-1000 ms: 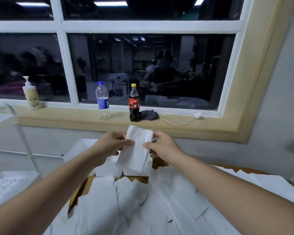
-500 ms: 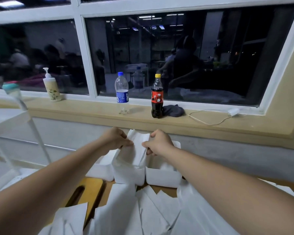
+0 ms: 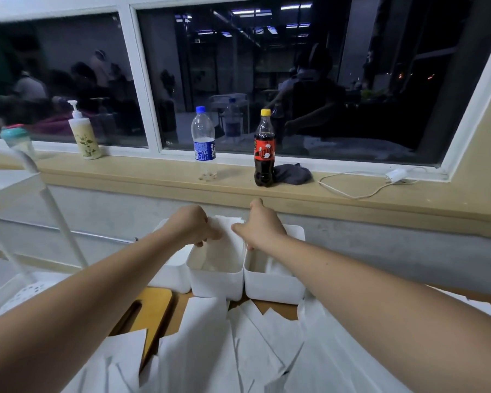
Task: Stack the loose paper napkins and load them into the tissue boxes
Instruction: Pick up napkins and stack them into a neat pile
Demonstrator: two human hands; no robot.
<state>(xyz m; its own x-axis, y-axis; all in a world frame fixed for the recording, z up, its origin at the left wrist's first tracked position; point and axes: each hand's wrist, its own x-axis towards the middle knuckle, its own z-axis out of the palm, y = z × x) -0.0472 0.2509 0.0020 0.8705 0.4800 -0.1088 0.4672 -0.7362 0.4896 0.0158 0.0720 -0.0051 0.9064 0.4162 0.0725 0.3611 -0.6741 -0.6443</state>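
Left hand point(image 3: 192, 226) and right hand point(image 3: 262, 226) hold the napkin stack point(image 3: 225, 236) between them; the left fingers are curled and pinch its left edge; the right fingers pinch its right edge. The stack stands upright, lower part inside the middle tissue box point(image 3: 216, 283), top edge above the rim. The right tissue box point(image 3: 272, 289) touches the middle one and holds napkins; the left tissue box point(image 3: 172, 276) sits just beside it. Loose napkins point(image 3: 199, 350) cover the table point(image 3: 153, 309) in front of the boxes. On the sill point(image 3: 142, 177): water bottle point(image 3: 203, 143); cola bottle point(image 3: 264, 150).
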